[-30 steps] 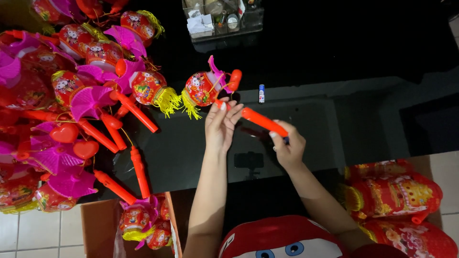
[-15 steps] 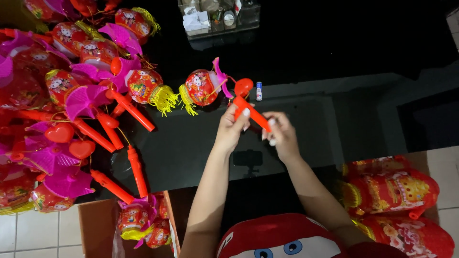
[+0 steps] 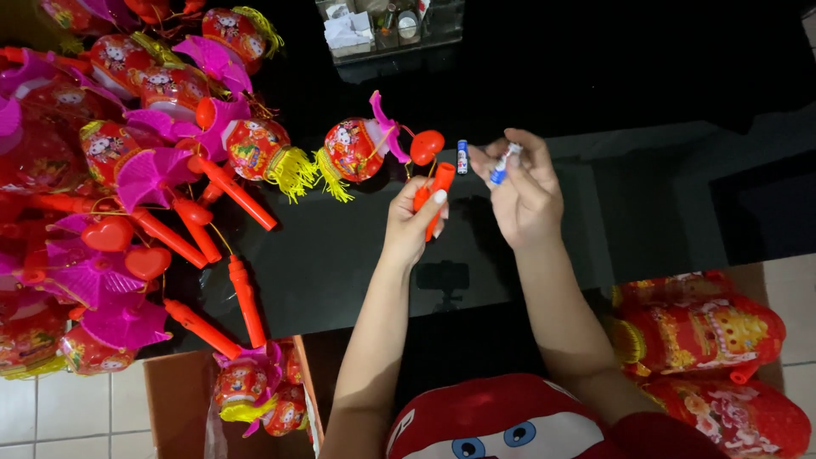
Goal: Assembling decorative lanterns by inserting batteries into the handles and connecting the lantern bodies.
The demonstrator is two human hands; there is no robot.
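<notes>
Left hand [image 3: 414, 223]: fingers wrapped around an orange lantern handle [image 3: 433, 197], just right of the red lantern [image 3: 355, 150].
Right hand [image 3: 525, 191]: fingertips pinching what seems a small battery [image 3: 502, 164] — further right.
Second battery [image 3: 462, 156]: laid on the black table [image 3: 340, 272] — between handle and right hand.

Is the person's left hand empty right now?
No, the left hand is wrapped around an orange handle, while the right hand pinches a small battery.
</notes>
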